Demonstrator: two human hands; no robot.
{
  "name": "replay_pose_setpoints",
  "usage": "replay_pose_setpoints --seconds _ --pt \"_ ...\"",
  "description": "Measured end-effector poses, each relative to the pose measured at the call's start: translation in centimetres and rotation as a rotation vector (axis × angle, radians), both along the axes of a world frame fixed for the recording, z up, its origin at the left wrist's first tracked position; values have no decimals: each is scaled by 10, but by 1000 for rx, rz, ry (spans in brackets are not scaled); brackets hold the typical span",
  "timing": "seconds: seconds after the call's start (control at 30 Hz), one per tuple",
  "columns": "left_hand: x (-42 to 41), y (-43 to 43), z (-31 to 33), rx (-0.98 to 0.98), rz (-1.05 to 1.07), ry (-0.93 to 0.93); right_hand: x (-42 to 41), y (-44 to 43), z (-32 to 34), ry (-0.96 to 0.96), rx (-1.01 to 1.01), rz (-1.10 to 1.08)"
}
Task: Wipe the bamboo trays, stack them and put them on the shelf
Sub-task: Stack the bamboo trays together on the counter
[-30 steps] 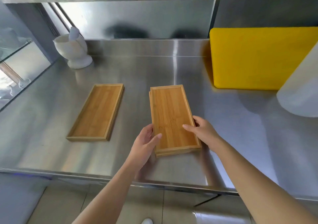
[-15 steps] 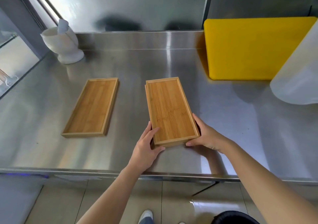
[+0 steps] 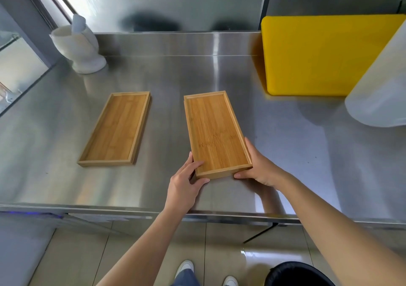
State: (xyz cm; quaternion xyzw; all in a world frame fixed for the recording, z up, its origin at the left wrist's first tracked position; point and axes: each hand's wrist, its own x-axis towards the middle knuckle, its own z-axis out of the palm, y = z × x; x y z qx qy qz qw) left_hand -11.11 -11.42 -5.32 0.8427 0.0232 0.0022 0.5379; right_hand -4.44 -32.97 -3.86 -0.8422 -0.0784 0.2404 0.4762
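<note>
A stack of bamboo trays (image 3: 216,132) sits in the middle of the steel counter, a second tray's edge showing under the top one. My left hand (image 3: 186,181) grips its near left corner, thumb on the top tray's rim. My right hand (image 3: 260,168) holds the near right corner, fingers curled under the front edge. The near end looks slightly raised off the counter. Another bamboo tray (image 3: 116,130) lies flat to the left, also with a second edge visible beneath it. The shelf is out of view.
A white mortar with pestle (image 3: 78,46) stands at the back left. A yellow cutting board (image 3: 323,53) leans against the back wall on the right, with a translucent white container (image 3: 382,92) in front of it. The counter's front edge (image 3: 131,209) runs below my hands.
My hands slid from the tray's sides to its near corners and now grip them. The camera tilted down, so the upper shelf has left the view.
</note>
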Motion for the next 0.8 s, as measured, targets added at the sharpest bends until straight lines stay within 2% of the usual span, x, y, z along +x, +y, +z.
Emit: replay_pose_setpoints --seconds 0.8 --pt "1 -2 -2 22 1 -39 1 0 -8 -28 -31 8"
